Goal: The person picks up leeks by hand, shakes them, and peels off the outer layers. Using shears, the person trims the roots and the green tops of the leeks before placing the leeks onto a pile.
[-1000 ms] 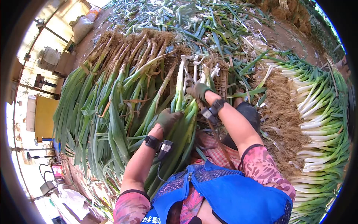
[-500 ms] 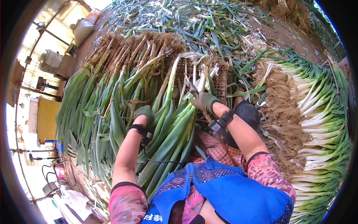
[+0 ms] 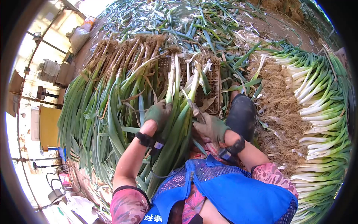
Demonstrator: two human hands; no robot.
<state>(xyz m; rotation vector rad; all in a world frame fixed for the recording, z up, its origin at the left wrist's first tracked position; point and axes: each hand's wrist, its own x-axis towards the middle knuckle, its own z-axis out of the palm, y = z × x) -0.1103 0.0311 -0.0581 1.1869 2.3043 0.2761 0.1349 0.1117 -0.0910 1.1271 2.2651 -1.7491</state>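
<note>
My left hand point(image 3: 158, 113), in a green work glove, is closed around the green part of a leek point(image 3: 172, 84) that lies with its white stem and roots pointing away from me. More leeks point(image 3: 193, 85) lie just right of it, white ends over a brown plastic crate point(image 3: 214, 86). My right hand point(image 3: 212, 127), also gloved, grips a small knife point(image 3: 192, 105). Its thin blade points up and left across the leek leaves. Left of my left hand, untrimmed leeks point(image 3: 108, 89) with brown roots are piled. The right fingertips are partly hidden.
Cleaned leeks point(image 3: 317, 112) lie in a long row at the right, beside a heap of cut roots point(image 3: 279, 119). Leaf scraps point(image 3: 194, 22) cover the far ground. My dark boot point(image 3: 242, 114) stands beside the crate. A yellow panel point(image 3: 49, 127) and sacks point(image 3: 80, 35) are at the left.
My left hand has moved up and right onto the leek, which now lies straighter. My right hand has come back toward my body with the knife, away from the white stems.
</note>
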